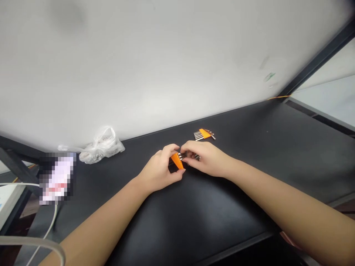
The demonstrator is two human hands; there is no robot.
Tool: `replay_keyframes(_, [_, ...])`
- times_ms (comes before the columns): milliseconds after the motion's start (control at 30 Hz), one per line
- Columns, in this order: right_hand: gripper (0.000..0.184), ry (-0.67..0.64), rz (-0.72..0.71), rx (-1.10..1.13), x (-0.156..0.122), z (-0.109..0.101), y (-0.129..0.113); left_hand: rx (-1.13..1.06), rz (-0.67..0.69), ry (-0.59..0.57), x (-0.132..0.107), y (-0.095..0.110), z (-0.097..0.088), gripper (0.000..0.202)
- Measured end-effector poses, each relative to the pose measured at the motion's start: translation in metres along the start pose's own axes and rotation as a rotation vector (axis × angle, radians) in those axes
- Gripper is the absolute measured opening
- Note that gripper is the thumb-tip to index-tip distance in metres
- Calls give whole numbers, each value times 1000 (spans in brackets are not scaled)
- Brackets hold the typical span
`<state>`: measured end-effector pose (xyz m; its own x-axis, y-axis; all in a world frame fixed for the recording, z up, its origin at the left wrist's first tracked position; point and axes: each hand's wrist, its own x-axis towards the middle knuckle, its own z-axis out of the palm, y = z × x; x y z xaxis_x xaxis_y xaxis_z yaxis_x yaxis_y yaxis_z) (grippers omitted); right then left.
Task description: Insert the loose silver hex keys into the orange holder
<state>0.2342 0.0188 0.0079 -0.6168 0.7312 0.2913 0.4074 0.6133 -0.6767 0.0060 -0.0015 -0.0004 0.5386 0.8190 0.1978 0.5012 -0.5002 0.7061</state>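
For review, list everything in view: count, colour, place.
orange holder: one, orange, in left hand
rods: several, silver, in right hand
filled holder: one, orange, silver rods, beyond right hand
plastic bag: one, clear, left, by wall
pixelated item: one, pinkish-white, on the left
cables: several, white, lower left
boxy object: one, white, left edge
wire: at least one, yellow, far-right corner
table: one, black, under hands
wall: one, grey, behind table
frame bars: several, black, both sides
left hand: one, bare, on holder
right hand: one, bare, on rods
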Motion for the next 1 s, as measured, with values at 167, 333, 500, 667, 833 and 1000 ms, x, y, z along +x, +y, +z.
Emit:
replay_keyframes(167, [13, 99, 26, 44, 3, 6, 0, -65, -98, 95, 2, -4, -2, 63])
replay_keyframes(333, [18, 116, 44, 97, 4, 6, 1, -65, -60, 132, 4, -5, -4, 36])
replay_keyframes(500, [23, 31, 68, -118, -1, -20, 16, 6, -34, 142, 3, -7, -6, 33])
replay_keyframes(667, [9, -209, 158, -216, -9, -48, 39, 124, -24, 135, 2, -12, -6, 34])
replay_keyframes(833, [12, -248, 164, -179, -9, -46, 45, 152, -19, 143, 2, -14, -4, 37])
replay_keyframes(1000, [8, -217, 234, -253, -8, -32, 47, 216, 6, 119, 3, -11, -5, 35])
